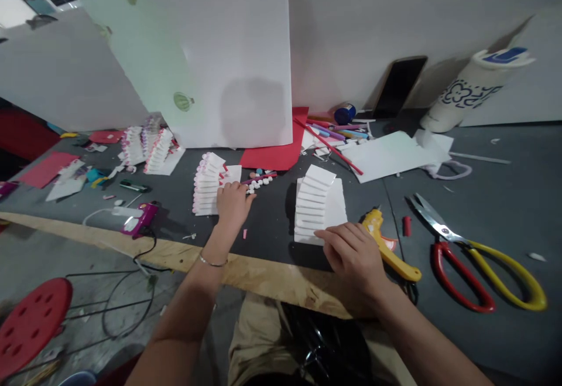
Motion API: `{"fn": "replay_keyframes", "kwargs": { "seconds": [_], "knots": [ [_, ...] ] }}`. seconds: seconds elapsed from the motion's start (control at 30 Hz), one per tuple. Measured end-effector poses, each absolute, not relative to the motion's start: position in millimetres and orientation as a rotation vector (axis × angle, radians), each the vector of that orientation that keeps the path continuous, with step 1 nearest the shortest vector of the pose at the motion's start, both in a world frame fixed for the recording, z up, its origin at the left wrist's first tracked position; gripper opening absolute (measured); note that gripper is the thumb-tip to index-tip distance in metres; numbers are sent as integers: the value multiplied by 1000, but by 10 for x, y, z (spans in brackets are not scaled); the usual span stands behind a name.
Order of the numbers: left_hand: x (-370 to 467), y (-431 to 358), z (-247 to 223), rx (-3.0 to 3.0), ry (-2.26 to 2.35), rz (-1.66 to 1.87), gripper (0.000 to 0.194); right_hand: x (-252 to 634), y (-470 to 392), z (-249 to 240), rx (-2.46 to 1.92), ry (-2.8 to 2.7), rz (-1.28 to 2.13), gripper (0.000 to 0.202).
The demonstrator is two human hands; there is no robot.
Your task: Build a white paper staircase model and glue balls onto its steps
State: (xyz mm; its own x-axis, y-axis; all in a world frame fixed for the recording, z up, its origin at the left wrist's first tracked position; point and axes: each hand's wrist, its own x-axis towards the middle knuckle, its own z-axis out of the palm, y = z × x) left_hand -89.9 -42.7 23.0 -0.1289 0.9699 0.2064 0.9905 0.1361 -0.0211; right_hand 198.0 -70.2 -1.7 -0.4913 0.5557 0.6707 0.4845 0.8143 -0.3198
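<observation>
My left hand rests on the right part of a card whose white strips have pink-tipped ends. Its fingers are bent close together, and what they hold, if anything, is hidden. Small white round pieces lie just right of that hand. My right hand touches the lower right of another card with a fanned stack of white strips. Its index finger reaches to the lowest strips, the other fingers curled beside it. Close to the right hand lies a yellow glue gun.
Large scissors with red and yellow handles lie at right. Behind are a white tumbler, a leaning phone, pens and white paper. A purple power strip sits near the front edge at left, by a red stool.
</observation>
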Motion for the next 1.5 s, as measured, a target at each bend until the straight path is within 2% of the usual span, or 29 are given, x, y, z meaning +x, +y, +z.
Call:
{"fn": "replay_keyframes", "kwargs": {
  "seconds": [0.27, 0.43, 0.53, 0.6, 0.7, 0.87, 1.03, 1.2, 1.37, 1.5],
  "knots": [
    [-858, -415, 233, -1957, -2239, -247, 14, 1993, -702, -20, -768, -2160, 108, 23],
    [-662, -584, 327, -2063, -2379, -774, 10, 2043, -649, 53, -837, -2131, 89, 21],
    [-459, -727, 356, -2120, -2451, -1069, 10, 2210, -634, 139, -1042, -2166, 62, 21],
    [-323, -822, 357, -2153, -2495, -1197, 10, 2388, -664, 152, -1228, -2219, 10, 25],
    [-155, -952, 335, -2221, -2492, -1304, 11, 2662, -763, 50, -1412, -2273, -97, 41],
    [34, -1128, 227, -2317, -2434, -1450, 15, 2866, -910, -227, -1393, -2348, -144, 48],
    [139, -1233, 82, -2348, -2486, -1499, 20, 2846, -906, -268, -1379, -2305, -45, 32],
    [190, -1247, -17, -2420, -2377, -1572, 16, 2844, -915, -243, -1359, -2192, 46, 31],
    [200, -1237, -51, -2382, -2281, -1718, 17, 2848, -974, -169, -1468, -1954, 366, 27],
    [192, -1269, -21, -2302, -2407, -1879, 20, 2812, -1022, -121, -1499, -1708, 691, 27]
  ]
}}
